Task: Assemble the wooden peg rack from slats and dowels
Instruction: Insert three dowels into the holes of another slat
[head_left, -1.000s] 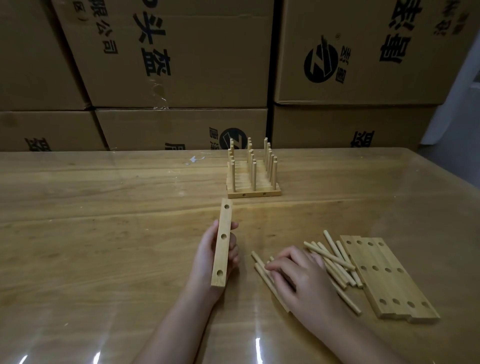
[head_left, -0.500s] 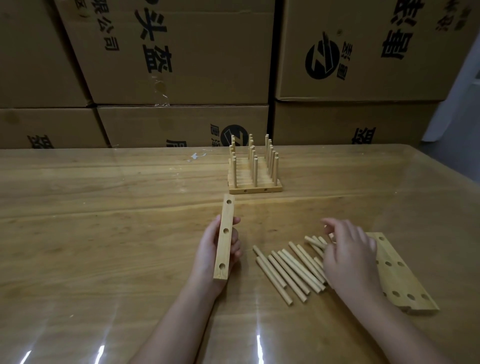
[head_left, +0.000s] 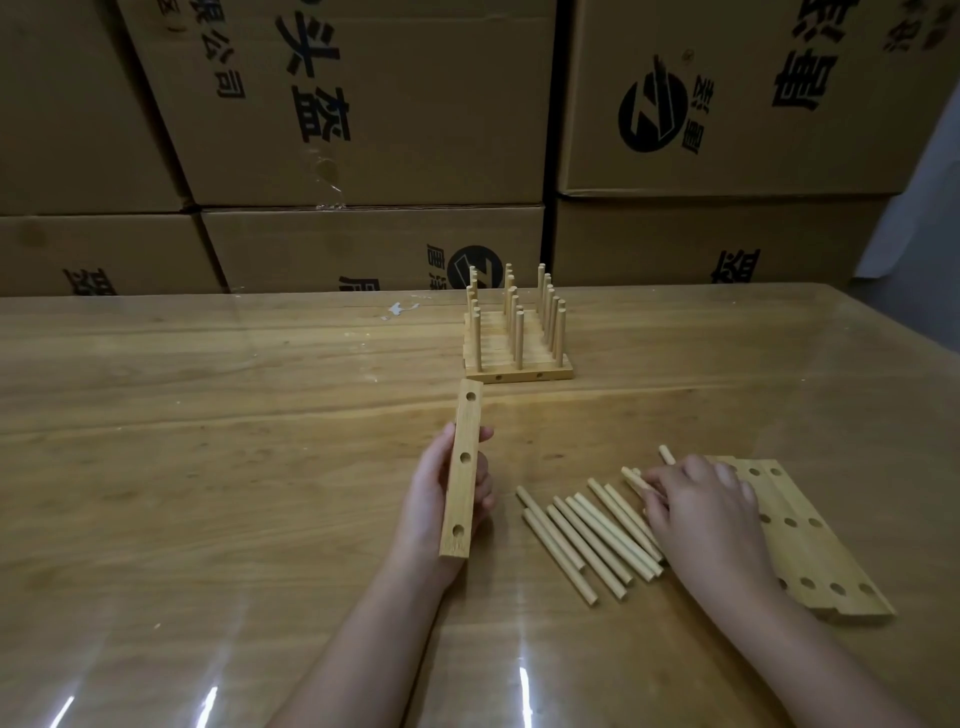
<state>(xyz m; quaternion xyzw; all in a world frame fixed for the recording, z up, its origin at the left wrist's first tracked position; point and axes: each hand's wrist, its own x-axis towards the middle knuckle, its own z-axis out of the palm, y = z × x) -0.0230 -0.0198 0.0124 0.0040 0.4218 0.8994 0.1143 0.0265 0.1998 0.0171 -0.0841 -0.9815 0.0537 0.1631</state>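
Note:
My left hand (head_left: 436, 499) grips a wooden slat (head_left: 464, 470) with three holes, held on edge and pointing away from me. To its right, several loose dowels (head_left: 587, 530) lie fanned out on the table. My right hand (head_left: 701, 512) rests palm down over the right end of this pile, its fingertips touching one dowel (head_left: 636, 477); whether it grips that dowel is unclear. A stack of drilled slats (head_left: 821, 551) lies partly under that hand, at the right.
A finished peg rack (head_left: 517, 338) with upright dowels stands farther back on the glossy wooden table (head_left: 208, 467). Stacked cardboard boxes (head_left: 363, 130) form a wall behind the table. The table's right edge runs diagonally at far right.
My right hand swept from the left part of the dowel pile to its right end, spreading the dowels out. The left hand and slat stayed almost still.

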